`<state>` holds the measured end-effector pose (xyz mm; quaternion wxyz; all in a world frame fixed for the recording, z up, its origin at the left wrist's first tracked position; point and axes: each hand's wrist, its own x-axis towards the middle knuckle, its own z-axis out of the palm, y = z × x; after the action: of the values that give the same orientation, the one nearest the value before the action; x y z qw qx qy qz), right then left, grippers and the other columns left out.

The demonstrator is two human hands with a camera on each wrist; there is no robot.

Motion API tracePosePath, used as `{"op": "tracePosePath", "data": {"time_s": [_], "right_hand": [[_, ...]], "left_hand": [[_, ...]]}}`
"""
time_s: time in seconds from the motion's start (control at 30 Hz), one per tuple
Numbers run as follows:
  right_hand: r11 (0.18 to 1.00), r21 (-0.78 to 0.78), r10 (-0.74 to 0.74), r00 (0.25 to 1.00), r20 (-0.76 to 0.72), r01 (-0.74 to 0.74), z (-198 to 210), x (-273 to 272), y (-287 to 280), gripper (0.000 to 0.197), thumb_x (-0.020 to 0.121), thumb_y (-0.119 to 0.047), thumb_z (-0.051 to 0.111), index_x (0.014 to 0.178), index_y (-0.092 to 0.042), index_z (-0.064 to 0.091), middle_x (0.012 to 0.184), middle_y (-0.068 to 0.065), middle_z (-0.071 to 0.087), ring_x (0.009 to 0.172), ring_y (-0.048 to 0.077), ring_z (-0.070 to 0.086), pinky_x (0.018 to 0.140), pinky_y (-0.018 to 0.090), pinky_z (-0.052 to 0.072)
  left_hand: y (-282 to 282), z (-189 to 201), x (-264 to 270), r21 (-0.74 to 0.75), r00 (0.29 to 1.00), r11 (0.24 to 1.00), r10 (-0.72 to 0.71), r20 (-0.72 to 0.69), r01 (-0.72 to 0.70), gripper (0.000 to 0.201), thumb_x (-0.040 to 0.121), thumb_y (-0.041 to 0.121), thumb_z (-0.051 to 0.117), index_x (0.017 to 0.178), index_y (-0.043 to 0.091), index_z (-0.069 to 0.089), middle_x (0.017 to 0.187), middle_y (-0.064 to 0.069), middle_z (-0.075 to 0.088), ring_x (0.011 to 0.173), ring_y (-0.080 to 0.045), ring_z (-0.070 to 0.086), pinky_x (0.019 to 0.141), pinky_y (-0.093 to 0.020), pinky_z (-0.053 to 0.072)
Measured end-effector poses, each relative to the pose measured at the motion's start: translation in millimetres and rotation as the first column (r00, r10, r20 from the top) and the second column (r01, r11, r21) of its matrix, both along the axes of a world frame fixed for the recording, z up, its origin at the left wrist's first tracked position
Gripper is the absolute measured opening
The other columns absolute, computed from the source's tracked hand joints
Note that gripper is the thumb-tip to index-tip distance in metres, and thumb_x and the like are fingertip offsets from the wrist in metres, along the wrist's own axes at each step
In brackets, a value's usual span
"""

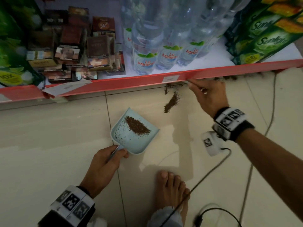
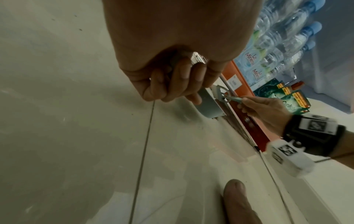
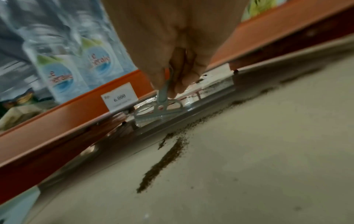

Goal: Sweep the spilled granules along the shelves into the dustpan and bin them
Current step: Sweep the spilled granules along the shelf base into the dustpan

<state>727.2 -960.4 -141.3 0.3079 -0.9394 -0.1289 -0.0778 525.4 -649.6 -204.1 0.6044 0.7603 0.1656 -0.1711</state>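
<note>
Here, the left hand [image 1: 105, 163] is gripping the dustpan [image 1: 134, 133] by its handle; the right hand [image 1: 208, 95], at one o'clock, is pinching a small brush [image 3: 161, 110]. Loose, light granules [image 1: 171, 102] are lying between, likely scattering easily.

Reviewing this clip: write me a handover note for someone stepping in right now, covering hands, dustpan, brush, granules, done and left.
Left hand: grips the handle of the dustpan, which is on the floor tile.
Right hand: grips the small brush, its head tucked under the red shelf edge.
Done: one pile of granules is in the pan.
Left: a streak on the floor between pan and shelf, more along the shelf base to the right. Sweep these in, then bin; no bin is in view.
</note>
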Motion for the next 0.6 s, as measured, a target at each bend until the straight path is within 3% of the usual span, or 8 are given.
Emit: {"op": "tracePosePath", "data": {"time_s": [0.1,0.2,0.27,0.3,0.37,0.43,0.6], "right_hand": [[0.994,0.002,-0.11,0.993,0.05,0.11,-12,0,10,0.018,0.094,-0.029,0.064,0.097,-0.018,0.078,0.084,-0.003,0.076,0.065,0.016,0.065,0.073,0.029,0.055],[0.986,-0.013,-0.166,0.984,0.062,0.167,-21,-9,5,0.026,0.092,-0.033,0.068,0.109,-0.016,0.077,0.098,0.003,0.078,0.068,0.01,0.067,0.076,0.021,0.054],[0.982,-0.041,-0.181,0.981,0.063,0.184,-25,-13,0,0.03,0.091,-0.033,0.069,0.112,-0.012,0.075,0.102,0.007,0.077,0.068,0.007,0.063,0.077,0.014,0.049],[0.982,-0.064,-0.174,0.983,0.055,0.178,-25,-14,-3,0.03,0.091,-0.032,0.069,0.112,-0.01,0.075,0.102,0.008,0.077,0.069,0.009,0.065,0.078,0.016,0.05],[0.986,-0.129,-0.102,0.994,0.04,0.107,-22,-17,-11,0.027,0.091,-0.027,0.07,0.11,-0.008,0.076,0.097,0.01,0.077,0.073,0.021,0.07,0.079,0.032,0.058],[0.981,-0.19,-0.01,0.996,0.088,0.027,-17,-24,-23,0.022,0.089,-0.022,0.072,0.104,-0.007,0.077,0.089,0.012,0.077,0.07,0.027,0.069,0.07,0.042,0.059],[0.986,-0.148,-0.051,0.982,0.181,0.079,-2,-32,-31,0.021,0.089,-0.024,0.073,0.104,-0.01,0.078,0.085,0.01,0.077,0.068,0.024,0.067,0.067,0.037,0.058]], "left_hand": [[-5,6,7,-0.003,0.999,0.999,-0.037,0.019,0.038,0.029,0.096,0.029,0.06,0.07,0.023,0.069,0.044,0.007,0.041,0.044,-0.005,0.038,0.044,-0.015,0.033],[-7,16,13,-0.047,0.999,0.998,-0.031,0.031,0.032,0.034,0.08,0.053,0.058,0.07,0.022,0.069,0.045,0.008,0.039,0.044,-0.007,0.036,0.044,-0.017,0.031],[-8,19,16,-0.053,0.999,0.998,-0.019,0.031,0.021,0.042,0.072,0.06,0.055,0.07,0.021,0.069,0.045,0.008,0.039,0.044,-0.008,0.035,0.044,-0.018,0.03],[-8,19,16,-0.05,0.999,0.999,-0.018,0.033,0.019,0.042,0.071,0.061,0.054,0.07,0.021,0.069,0.045,0.007,0.038,0.044,-0.009,0.035,0.044,-0.019,0.03],[-7,18,14,-0.042,0.999,0.998,-0.034,0.035,0.036,0.041,0.073,0.059,0.055,0.071,0.022,0.069,0.045,0.006,0.038,0.045,-0.01,0.035,0.044,-0.02,0.031],[-6,17,11,-0.043,0.998,0.997,-0.058,0.036,0.059,0.038,0.075,0.057,0.055,0.071,0.023,0.07,0.046,0.006,0.039,0.046,-0.011,0.036,0.046,-0.022,0.031],[-2,11,18,-0.04,0.997,0.997,-0.07,0.021,0.071,0.029,0.085,0.044,0.057,0.07,0.022,0.069,0.045,0.008,0.04,0.044,-0.008,0.035,0.044,-0.018,0.031]]}}
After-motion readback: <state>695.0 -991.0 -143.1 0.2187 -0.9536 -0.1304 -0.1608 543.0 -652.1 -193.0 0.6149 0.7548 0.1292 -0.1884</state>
